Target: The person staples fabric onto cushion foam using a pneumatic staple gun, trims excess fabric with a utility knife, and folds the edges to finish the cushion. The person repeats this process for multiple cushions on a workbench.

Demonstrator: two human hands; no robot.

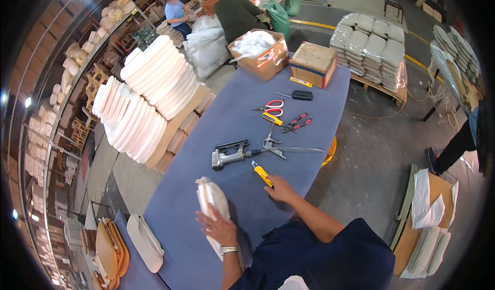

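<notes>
My left hand lies with its fingers spread on a cream padded cushion, which rests on the blue-grey table. Part of the cushion is hidden under the hand and forearm. To the right, my right hand is closed on the rear end of a yellow utility knife, its blade end pointing away from me. Just beyond the knife lies a grey staple gun, joined to an air hose. Beside that sits a metal blow gun.
Scissors, a yellow-handled screwdriver and red-handled pliers lie farther up the table. A carton of white stuffing and a wooden box stand at its far end. Stacked cushions rise at left. Other people work nearby.
</notes>
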